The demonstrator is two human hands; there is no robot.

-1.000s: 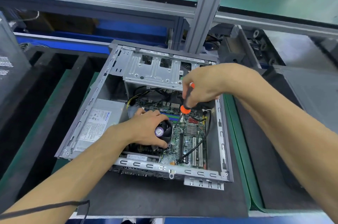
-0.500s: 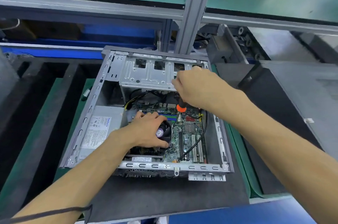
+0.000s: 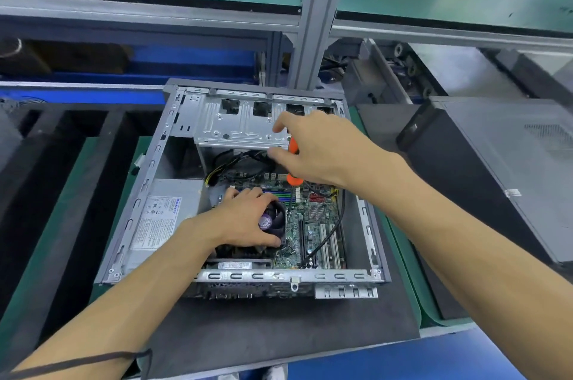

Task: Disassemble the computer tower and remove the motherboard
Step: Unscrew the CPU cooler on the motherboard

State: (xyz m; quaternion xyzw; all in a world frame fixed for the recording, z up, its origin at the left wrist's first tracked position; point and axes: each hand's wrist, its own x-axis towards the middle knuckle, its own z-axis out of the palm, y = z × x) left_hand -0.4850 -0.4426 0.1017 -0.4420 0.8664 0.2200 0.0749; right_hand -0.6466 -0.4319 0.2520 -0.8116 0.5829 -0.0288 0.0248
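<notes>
Green motherboard point(image 3: 313, 218) below right hand point(image 3: 319, 150) fingers (gripping screwdriver point(image 3: 294, 178)), left hand point(image 3: 248, 218) on fan point(image 3: 276, 220)

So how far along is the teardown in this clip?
Done: side panel off, computer tower lies open. In hand: right hand works an orange screwdriver while left hand rests on the CPU fan. Left: motherboard, cables and power supply remain inside.
</notes>
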